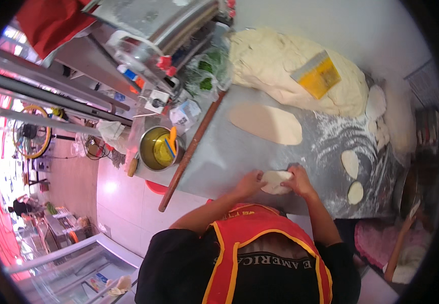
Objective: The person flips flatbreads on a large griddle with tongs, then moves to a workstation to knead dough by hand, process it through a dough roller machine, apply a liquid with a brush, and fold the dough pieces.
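Note:
Near the front edge of the metal worktop, a small flattened piece of dough [276, 183] is gripped at both ends. My left hand [250, 183] pinches its left end, and my right hand [300, 180] has its fingers closed on the right end. Beyond them lies a long rolled-out oval of dough [267, 123], partly in shadow. To the right of my right hand are two small dough pieces, an oval one [350, 163] and a rounder one [355, 193], on the floured surface.
A big dough mass [265, 58] fills the back, with a yellow-handled scraper [321, 76] on it. At left are a long wooden rolling pin [191, 152] and a metal pot [146, 152] of yellow liquid holding an orange-handled brush [172, 137]. Another person's arm [401, 243] reaches in at right.

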The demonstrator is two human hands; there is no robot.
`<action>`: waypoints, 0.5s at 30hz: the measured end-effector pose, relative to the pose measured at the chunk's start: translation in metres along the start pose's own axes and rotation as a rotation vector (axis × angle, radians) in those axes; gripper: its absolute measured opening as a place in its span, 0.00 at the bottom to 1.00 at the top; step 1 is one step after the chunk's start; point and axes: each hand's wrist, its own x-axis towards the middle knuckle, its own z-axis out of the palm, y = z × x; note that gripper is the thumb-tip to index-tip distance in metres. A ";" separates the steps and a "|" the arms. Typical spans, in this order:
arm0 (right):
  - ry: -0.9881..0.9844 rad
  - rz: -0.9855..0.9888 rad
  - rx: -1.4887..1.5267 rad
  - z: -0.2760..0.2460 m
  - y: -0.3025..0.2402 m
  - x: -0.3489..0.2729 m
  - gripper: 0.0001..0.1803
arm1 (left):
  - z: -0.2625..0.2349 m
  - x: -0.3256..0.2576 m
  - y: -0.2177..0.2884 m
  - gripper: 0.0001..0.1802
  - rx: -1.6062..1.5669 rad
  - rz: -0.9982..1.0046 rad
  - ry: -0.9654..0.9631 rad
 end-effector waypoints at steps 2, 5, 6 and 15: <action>-0.048 0.013 0.139 0.003 0.003 0.001 0.19 | -0.002 -0.003 0.034 0.20 0.178 -0.084 -0.039; -0.099 0.186 0.466 0.005 0.000 0.001 0.16 | -0.011 0.002 0.037 0.22 0.130 -0.126 -0.252; -0.115 0.251 0.553 0.001 -0.006 0.007 0.15 | -0.019 0.004 0.042 0.24 0.092 -0.130 -0.301; 0.237 0.014 1.327 -0.092 -0.159 0.175 0.21 | -0.237 0.023 0.227 0.26 -0.295 0.484 0.031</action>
